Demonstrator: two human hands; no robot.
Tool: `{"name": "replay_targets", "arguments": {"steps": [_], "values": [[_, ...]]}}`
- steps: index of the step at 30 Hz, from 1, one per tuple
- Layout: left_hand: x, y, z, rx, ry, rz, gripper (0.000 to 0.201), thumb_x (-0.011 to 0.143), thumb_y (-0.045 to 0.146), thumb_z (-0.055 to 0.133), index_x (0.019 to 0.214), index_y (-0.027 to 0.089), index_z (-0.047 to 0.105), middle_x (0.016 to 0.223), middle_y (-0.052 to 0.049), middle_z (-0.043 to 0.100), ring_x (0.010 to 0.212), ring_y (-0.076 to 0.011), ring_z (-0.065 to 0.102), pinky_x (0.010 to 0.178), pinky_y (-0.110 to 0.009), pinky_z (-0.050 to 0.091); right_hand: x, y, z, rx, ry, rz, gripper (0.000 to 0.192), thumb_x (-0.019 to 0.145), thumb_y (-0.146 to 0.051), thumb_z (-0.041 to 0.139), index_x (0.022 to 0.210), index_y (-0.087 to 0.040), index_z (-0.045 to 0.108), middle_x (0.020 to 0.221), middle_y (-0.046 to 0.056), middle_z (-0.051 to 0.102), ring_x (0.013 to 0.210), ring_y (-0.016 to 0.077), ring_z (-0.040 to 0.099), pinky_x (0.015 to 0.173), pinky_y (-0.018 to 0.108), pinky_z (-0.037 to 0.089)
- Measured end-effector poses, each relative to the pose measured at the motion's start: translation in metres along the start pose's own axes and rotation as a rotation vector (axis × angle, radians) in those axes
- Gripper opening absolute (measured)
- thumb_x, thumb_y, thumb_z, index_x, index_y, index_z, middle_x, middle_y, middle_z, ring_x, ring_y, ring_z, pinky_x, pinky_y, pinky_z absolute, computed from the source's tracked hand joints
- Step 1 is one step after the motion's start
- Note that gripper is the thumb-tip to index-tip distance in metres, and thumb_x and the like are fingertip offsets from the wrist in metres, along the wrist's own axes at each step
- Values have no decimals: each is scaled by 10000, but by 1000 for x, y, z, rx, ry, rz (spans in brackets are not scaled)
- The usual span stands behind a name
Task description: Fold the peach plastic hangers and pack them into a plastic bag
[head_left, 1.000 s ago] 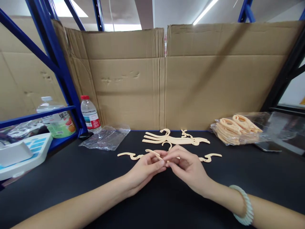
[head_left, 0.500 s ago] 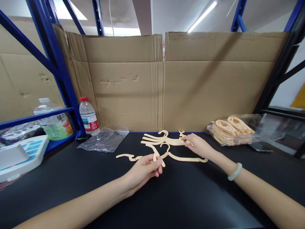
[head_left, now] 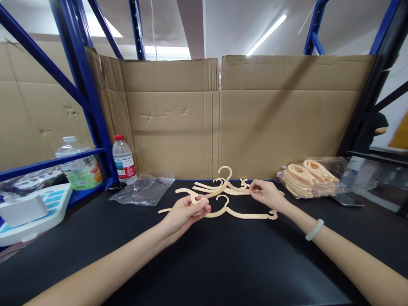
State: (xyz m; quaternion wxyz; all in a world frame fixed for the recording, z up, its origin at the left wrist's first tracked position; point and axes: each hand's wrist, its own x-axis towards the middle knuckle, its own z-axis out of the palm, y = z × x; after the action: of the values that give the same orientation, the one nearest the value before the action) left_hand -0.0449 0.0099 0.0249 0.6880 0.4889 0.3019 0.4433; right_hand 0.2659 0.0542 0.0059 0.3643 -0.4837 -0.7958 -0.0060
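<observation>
Left hand (head_left: 186,210) fingers pinch a cream hanger piece (head_left: 208,193), lifted off black table (head_left: 223,263); right hand (head_left: 266,194) fingertips grip the hanger pile (head_left: 231,189)

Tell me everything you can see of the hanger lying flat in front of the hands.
The hanger is thin, flat and cream-coloured, like plastic or pressed board. It has a small hook at the middle and two slim arms curving out to upturned tips. It lies flat on the black table, hook pointing away from the person. Its left arm runs under the left hand, which holds another piece; whether the hand touches it is unclear. The right hand is behind it, apart.
</observation>
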Motion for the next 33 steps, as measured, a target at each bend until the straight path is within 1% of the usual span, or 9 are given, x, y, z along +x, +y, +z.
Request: {"name": "replay_targets", "arguments": {"steps": [2, 6, 8, 10, 15, 17, 22, 29, 33], "values": [[6, 8, -10, -21, 36, 31, 272, 642, 285, 820, 783, 146, 634, 752, -25, 654, 737, -109, 611, 792, -249, 475, 1, -5, -9, 110, 9, 21, 60, 763, -254, 554, 778, -198, 568, 714, 10, 639, 620, 164, 582, 598, 277, 459], [17, 21, -26, -25, 99, 59, 226, 646, 221, 812, 733, 135, 623, 715, -11, 615, 709, -103, 591, 769, -250, 487, -1, -16, -23, 309, -7, 28, 243, 815, -366, 576, 967, -181, 619, 903, 67, 675, 761, 194, 631, 685, 313, 511], [20, 24, -32, -37, 125, 63, 195, 665, 185, 792, 726, 140, 612, 696, 7, 581, 687, -94, 571, 764, -263, 492, -2, -19, -25, 334, -9, 11, 262, 828, -394, 577, 966, -180, 639, 935, 77, 672, 804, 203, 632, 721, 328, 519], [21, 26, -34, -67, 120, 64, 189, 677, 168, 778, 725, 147, 597, 726, 17, 567, 693, -92, 562, 776, -286, 498, -4, -21, -26, 344, -4, -5, 258, 823, -413, 590, 910, -177, 648, 917, 77, 669, 807, 207, 631, 733, 338, 525], [17, 29, -31, -122, 16, 60, 197, 679, 136, 766, 727, 147, 576, 915, -5, 598, 792, -120, 593, 830, -343, 502, -4, -25, -29, 328, -15, 0, 299, 810, -455, 599, 861, -164, 645, 872, 83, 669, 791, 217, 631, 714, 352, 532], [15, 29, -29, -132, -16, 39, 197, 680, 125, 759, 724, 145, 568, 959, -17, 606, 795, -132, 610, 812, -338, 511, -4, -27, -31, 327, -13, 5, 308, 808, -462, 599, 860, -162, 643, 863, 84, 667, 778, 215, 628, 705, 350, 530], [13, 29, -26, -148, -51, 4, 185, 687, 108, 745, 719, 137, 564, 967, -42, 619, 786, -143, 636, 720, -254, 522, -4, -30, -33, 335, -15, 1, 311, 799, -475, 610, 847, -169, 642, 854, 81, 661, 774, 215, 621, 711, 350, 519], [12, 30, -26, -214, -53, 17, 153, 702, 59, 698, 715, 128, 562, 909, -51, 631, 785, -151, 651, 754, -251, 525, -3, -34, -38, 285, -6, -2, 360, 806, -532, 587, 853, -180, 651, 856, 90, 667, 792, 230, 622, 709, 356, 515], [12, 30, -26, -217, -67, 29, 155, 708, 45, 679, 732, 133, 554, 925, -55, 639, 774, -144, 654, 771, -251, 524, -2, -34, -39, 272, -2, -10, 399, 794, -574, 582, 836, -185, 662, 841, 93, 669, 776, 233, 628, 692, 351, 526]]}}
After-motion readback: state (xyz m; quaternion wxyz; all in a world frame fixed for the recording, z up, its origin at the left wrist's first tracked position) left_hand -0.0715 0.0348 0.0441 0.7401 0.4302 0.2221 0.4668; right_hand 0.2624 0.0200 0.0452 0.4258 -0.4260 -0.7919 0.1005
